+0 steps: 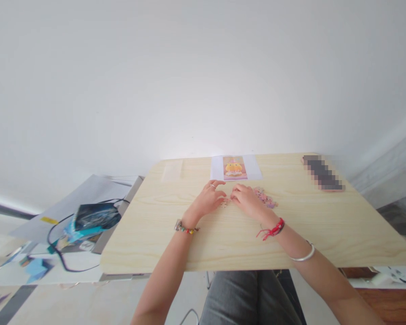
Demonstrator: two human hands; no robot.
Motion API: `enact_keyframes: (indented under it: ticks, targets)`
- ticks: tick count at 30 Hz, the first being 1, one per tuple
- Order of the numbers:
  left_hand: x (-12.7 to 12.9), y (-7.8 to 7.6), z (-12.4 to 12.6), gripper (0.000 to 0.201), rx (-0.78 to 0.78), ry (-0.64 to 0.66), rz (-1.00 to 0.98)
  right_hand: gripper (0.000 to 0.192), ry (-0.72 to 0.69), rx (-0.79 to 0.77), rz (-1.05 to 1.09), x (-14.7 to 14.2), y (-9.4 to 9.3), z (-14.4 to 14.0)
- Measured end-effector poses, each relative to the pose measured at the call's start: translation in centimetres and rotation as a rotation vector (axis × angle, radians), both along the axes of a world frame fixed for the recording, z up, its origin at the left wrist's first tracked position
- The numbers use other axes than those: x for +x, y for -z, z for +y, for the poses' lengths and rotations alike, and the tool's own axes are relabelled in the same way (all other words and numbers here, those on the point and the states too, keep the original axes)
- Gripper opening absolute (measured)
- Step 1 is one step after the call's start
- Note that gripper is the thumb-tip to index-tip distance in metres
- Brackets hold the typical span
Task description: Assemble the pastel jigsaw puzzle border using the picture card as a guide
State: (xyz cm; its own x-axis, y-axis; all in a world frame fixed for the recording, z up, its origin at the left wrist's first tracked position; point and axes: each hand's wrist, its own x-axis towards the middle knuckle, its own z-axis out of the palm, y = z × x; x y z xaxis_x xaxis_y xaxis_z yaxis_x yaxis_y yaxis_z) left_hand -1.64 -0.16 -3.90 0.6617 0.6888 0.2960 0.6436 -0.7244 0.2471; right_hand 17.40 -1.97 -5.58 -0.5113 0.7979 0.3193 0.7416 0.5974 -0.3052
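Small pink jigsaw puzzle pieces [224,203] lie on the wooden tabletop between my two hands, some of them apparently joined. My left hand [208,197] rests beside them, fingers spread and curved, its thumb reaching toward their edge. From the other side my right hand [246,198] pinches at a piece, mostly hidden by its fingertips. A heap of loose pink and purple puzzle pieces [266,198] sits just right of that hand, partly behind it. Beyond both hands lies a white sheet with a printed picture [235,168] of a yellow figure.
A pale, clear-looking sheet [172,170] lies at the table's back left. A pixelated dark phone-like object [323,173] is at the back right. Left of the table, a grey surface holds a bag [96,216] with a black strap. The white wall [203,81] stands behind.
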Motion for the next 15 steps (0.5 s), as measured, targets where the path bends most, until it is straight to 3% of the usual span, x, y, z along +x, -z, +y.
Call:
enact_keyframes:
  ticks: [11,15]
  targets:
    - [0.9,0.4,-0.3,0.009,-0.012,-0.086,-0.023,0.013,-0.008,-0.020,0.081,0.3,-0.2,0.1]
    - [1.2,0.5,-0.3,0.010,-0.036,-0.111,-0.010,0.018,0.002,0.023,-0.021,0.3,0.1,0.4]
